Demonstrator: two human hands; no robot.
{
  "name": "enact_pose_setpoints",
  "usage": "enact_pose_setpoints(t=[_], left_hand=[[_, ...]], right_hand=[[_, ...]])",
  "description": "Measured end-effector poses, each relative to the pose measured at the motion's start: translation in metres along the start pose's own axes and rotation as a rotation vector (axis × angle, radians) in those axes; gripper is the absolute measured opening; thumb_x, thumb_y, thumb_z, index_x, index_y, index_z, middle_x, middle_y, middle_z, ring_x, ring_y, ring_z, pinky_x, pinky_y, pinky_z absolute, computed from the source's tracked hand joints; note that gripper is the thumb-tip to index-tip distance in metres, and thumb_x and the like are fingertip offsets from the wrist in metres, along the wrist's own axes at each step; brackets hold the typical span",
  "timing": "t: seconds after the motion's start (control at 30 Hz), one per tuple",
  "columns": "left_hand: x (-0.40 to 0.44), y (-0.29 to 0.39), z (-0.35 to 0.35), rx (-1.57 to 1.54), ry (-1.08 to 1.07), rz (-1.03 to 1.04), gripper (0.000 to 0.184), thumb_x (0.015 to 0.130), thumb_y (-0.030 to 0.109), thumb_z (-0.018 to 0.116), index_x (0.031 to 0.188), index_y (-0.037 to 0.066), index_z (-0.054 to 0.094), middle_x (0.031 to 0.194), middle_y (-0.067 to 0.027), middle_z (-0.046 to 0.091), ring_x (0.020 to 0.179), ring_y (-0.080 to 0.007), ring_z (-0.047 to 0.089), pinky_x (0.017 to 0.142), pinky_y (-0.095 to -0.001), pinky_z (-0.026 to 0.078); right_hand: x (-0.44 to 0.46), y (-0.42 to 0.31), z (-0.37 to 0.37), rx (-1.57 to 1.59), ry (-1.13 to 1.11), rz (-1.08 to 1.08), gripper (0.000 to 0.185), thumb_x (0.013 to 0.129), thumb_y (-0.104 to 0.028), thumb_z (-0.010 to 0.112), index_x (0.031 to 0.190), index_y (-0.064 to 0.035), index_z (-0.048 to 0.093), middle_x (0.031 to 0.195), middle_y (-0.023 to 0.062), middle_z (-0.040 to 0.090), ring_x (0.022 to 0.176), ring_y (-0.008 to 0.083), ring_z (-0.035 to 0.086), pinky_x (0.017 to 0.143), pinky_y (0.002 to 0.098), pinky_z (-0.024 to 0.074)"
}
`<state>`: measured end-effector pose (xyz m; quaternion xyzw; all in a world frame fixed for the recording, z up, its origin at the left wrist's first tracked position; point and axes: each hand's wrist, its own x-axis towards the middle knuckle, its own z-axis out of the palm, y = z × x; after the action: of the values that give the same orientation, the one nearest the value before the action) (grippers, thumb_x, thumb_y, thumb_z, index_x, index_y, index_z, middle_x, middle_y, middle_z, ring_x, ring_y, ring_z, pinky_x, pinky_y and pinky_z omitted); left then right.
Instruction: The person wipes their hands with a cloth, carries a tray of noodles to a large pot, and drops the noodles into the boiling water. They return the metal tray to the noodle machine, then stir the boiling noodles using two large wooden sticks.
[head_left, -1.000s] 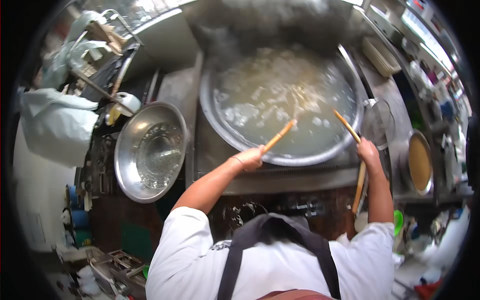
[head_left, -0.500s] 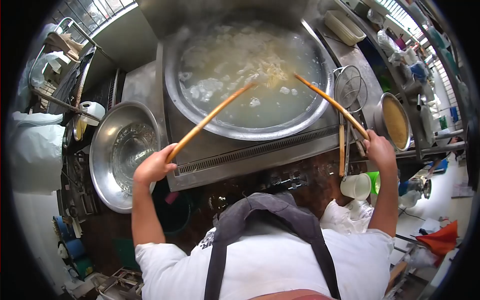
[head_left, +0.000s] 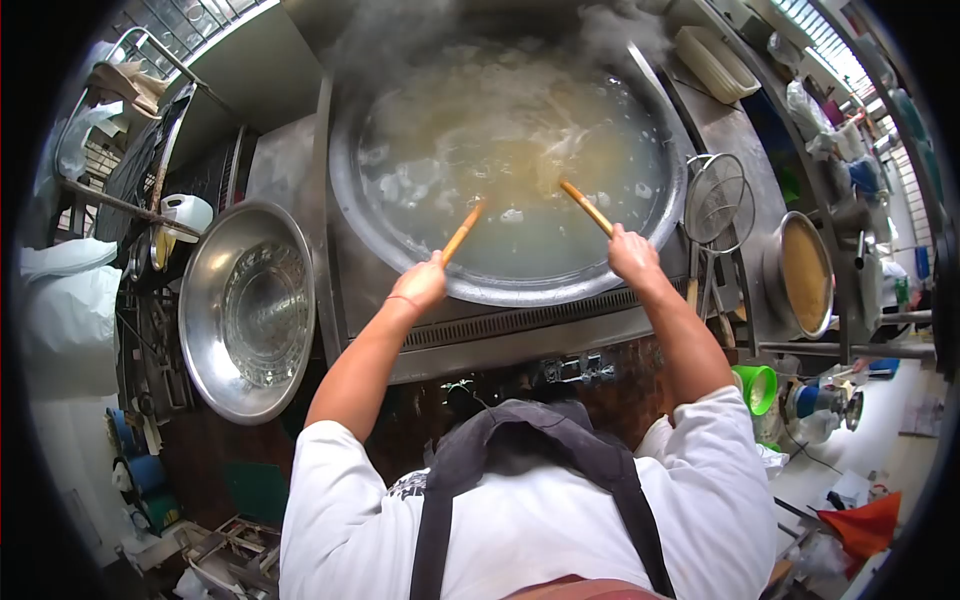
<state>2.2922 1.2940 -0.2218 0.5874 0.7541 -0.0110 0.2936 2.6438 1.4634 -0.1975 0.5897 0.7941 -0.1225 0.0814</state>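
Note:
A big metal pot (head_left: 462, 287) is full of cloudy, steaming yellowish liquid (head_left: 520, 235) with white foam patches. My left hand (head_left: 420, 283), at the near left rim, is closed round a long wooden stick (head_left: 463, 231). A second wooden stick (head_left: 586, 208) is gripped in my right hand (head_left: 635, 255), above the near right rim. Both sticks slant inward and their far ends are under the liquid. Pale strands show faintly below the surface, too blurred to name.
Left of the pot stands a wide metal basin (head_left: 215, 330). On the right are wire strainers (head_left: 715, 200), a metal bowl of brown contents (head_left: 805, 275) and a pale plastic tray (head_left: 715, 65). A green container (head_left: 757, 388) is lower right.
Both hands have moved forward and inward over the pot's near rim. The sticks have gone deeper into the liquid, and the pale strands at the surface have spread out or sunk.

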Motion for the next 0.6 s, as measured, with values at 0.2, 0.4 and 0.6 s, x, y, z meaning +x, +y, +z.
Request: enact_pose_setpoints(t=[0.2, 0.4, 0.6], left_hand=[[0.074, 0.042, -0.007, -0.044, -0.027, -0.079, 0.034, 0.097, 0.015, 0.035, 0.121, -0.003, 0.05, 0.102, -0.0297, 0.068, 0.098, -0.0421, 0.067, 0.088, -0.0498, 0.051], [0.101, 0.09, -0.068, -0.086, -0.061, -0.148, 0.03, 0.09, 0.004, 0.047, 0.117, -0.005, 0.057, 0.087, -0.0179, 0.072, 0.07, -0.0293, 0.071, 0.063, -0.0411, 0.056], [0.092, 0.073, -0.053, 0.125, -0.033, 0.016, 0.031, 0.092, 0.006, 0.045, 0.12, -0.003, 0.055, 0.095, -0.0232, 0.07, 0.083, -0.0357, 0.07, 0.075, -0.0454, 0.055]], right_hand=[[0.064, -0.009, 0.003, 0.035, 0.013, -0.009, 0.028, 0.094, -0.012, 0.039, 0.111, -0.0005, 0.058, 0.101, 0.0244, 0.07, 0.1, 0.0409, 0.068, 0.09, 0.0499, 0.0522], [0.119, -0.008, -0.012, 0.033, 0.032, -0.011, 0.037, 0.099, -0.02, 0.034, 0.113, -0.001, 0.062, 0.107, 0.0218, 0.07, 0.106, 0.0403, 0.066, 0.093, 0.0495, 0.0509], [0.127, 0.01, -0.016, 0.057, -0.006, -0.086, 0.025, 0.097, -0.013, 0.041, 0.112, -0.0038, 0.058, 0.101, 0.0228, 0.069, 0.1, 0.0414, 0.067, 0.085, 0.053, 0.0521]])
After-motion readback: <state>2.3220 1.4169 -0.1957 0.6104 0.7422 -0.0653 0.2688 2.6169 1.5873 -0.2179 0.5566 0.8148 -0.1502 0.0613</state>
